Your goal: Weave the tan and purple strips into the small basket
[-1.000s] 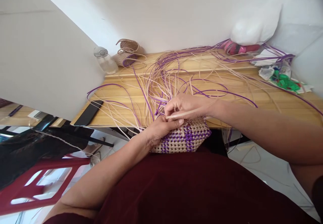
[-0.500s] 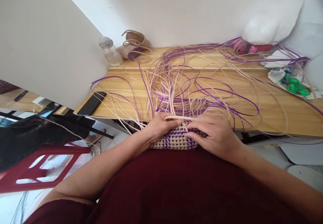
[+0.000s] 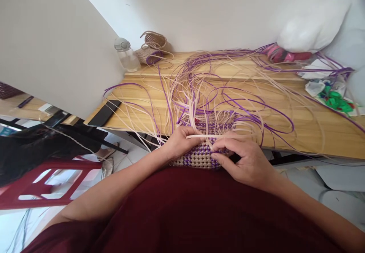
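Note:
A half-woven basket point(image 3: 196, 158) in beige and purple rests against my body at the table's front edge, with many loose strips fanning out from its far side. My left hand point(image 3: 181, 142) is closed on its left upper edge, thumb lying along the top. A beige strip point(image 3: 218, 136) runs crosswise from the left fingers to over the right hand. On the basket's right part, my right hand point(image 3: 244, 161) pinches the end of a short beige strip point(image 3: 209, 144) between thumb and forefinger. The remaining right fingers are curled and partly hidden.
Purple and beige strips point(image 3: 196, 61) sprawl over the wooden table point(image 3: 285, 139). A black phone point(image 3: 104, 113) lies at the left edge. Behind stand a water bottle point(image 3: 127, 59) and a small woven bag point(image 3: 152, 49). Plastic bags point(image 3: 302, 32) sit at right; a red chair point(image 3: 76, 182) is at left.
The crosswise beige strip lies straighter now, where it was looped near my left thumb. My right hand has shifted slightly right and its knuckles are lower. The whole view has moved a little.

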Demonstrator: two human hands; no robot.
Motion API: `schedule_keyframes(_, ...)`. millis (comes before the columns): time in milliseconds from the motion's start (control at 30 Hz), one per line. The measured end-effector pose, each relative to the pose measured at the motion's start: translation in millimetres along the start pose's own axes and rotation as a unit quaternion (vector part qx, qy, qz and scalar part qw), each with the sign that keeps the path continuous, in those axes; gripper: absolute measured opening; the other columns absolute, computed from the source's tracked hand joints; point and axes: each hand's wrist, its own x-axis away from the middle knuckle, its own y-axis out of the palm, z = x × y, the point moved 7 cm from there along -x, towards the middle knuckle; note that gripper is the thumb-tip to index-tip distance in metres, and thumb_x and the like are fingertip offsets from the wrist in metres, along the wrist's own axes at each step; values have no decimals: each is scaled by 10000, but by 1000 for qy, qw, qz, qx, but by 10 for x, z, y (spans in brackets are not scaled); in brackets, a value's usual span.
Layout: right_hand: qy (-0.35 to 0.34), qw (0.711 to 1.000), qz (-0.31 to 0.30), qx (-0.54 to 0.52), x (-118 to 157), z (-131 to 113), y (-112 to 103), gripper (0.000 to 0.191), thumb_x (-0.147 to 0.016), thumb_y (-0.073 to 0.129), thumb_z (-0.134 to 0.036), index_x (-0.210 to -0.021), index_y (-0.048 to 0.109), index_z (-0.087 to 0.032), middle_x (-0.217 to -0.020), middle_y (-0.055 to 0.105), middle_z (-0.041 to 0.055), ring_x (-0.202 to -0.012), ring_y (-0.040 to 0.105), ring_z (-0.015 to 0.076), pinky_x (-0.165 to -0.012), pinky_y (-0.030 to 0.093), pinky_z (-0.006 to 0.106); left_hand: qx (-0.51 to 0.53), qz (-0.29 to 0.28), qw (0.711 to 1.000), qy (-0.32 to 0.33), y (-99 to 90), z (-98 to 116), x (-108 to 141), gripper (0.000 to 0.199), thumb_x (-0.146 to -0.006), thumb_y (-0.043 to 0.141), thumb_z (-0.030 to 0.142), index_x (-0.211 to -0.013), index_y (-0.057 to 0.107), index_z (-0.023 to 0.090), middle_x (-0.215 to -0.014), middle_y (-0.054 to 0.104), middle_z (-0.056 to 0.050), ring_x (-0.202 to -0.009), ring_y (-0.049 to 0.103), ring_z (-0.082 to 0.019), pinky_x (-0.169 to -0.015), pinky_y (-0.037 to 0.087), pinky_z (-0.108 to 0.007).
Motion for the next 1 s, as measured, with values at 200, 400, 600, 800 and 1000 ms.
schedule_keyframes(200, 16, 999, -51, 4, 26, 33, 68, 99, -884, 557, -193, -786, 567, -186, -773, 576, 23, -751, 512, 147, -713, 406, 283, 28, 13, 999, -15, -27, -111, -3, 339, -754, 709, 437, -867, 730, 118, -681, 631, -5, -593, 469, -97, -578, 349, -229)
schedule_keyframes(400, 72, 994, -73, 25, 43, 125, 86, 169, -914, 526, -270, -771, 556, -185, -735, 561, 22, -723, 493, 154, -691, 383, 292, 104, 13, 994, -25, 28, -84, -30, 315, -725, 742, 435, -838, 720, 141, -768, 661, -22, -678, 533, -114, -659, 403, -235)
schedule_keyframes(600, 196, 973, -120, 12, 46, 277, 153, 291, -930, 483, -363, -710, 550, -186, -654, 574, 4, -618, 493, 137, -590, 332, 269, 110, 46, 992, -35, 103, -112, -84, 291, -689, 771, 399, -782, 715, 129, -683, 648, -10, -594, 506, -104, -588, 381, -240)
schedule_keyframes(800, 290, 929, -197, -119, 221, 374, 336, 365, -933, 451, -451, -676, 474, -193, -525, 471, -40, -483, 403, 101, -489, 289, 232, 58, 71, 995, -25, 85, -173, -41, 280, -708, 749, 398, -718, 706, 121, -696, 647, -17, -627, 514, -102, -613, 384, -231)
schedule_keyframes(1000, 320, 918, -172, -156, 223, 410, 339, 367, -936, 438, -495, -740, 509, -193, -522, 485, -41, -469, 403, 99, -471, 310, 226, 89, 44, 995, -7, 77, -76, -43, 329, -722, 735, 452, -775, 704, 129, -680, 634, -4, -594, 488, -97, -590, 380, -234)
